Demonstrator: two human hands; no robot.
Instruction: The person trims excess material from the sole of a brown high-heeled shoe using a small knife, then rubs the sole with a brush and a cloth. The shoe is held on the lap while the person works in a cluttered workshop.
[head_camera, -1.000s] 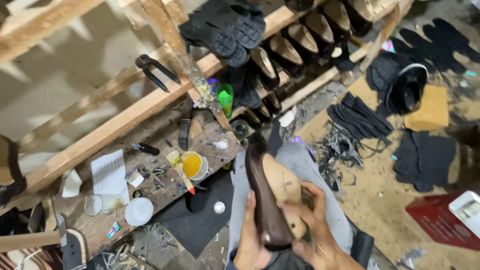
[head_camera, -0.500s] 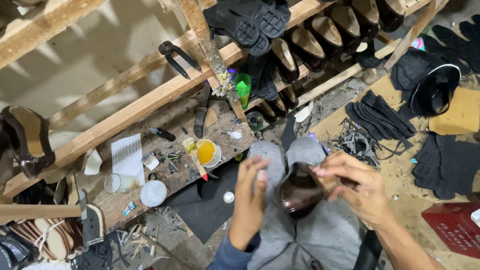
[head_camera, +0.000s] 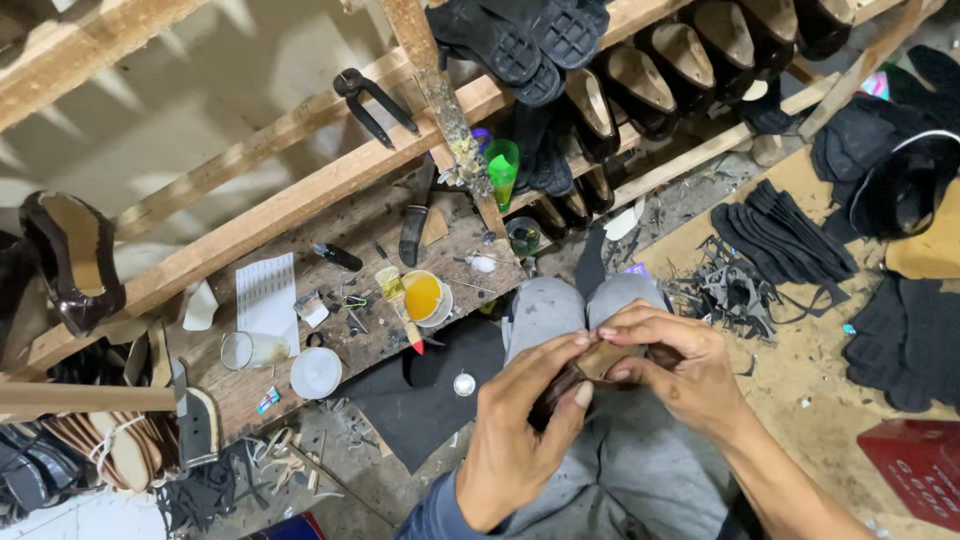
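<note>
Dark shoe (head_camera: 585, 372) sat over lap, on grey trousers (head_camera: 640, 470), mostly hidden between 2 hands. Long axis ran lower left to upper right; which end was toe, couldn't tell. Left hand (head_camera: 525, 430) wrapped around lower end from below, fingers curled shut on it. Right hand (head_camera: 672, 368) clamped over upper end, fingertips pinching tan edge. Glue pot (head_camera: 423, 297) and brush (head_camera: 398, 300) on wooden bench (head_camera: 300, 375) off left.

Rough wood, glossy leather, matt cloth

Scuffed wooden tabletop (head_camera: 330, 300) carries a smooth plastic cup (head_camera: 424, 297); left of it, a glossy dark shoe (head_camera: 72, 262).
</note>
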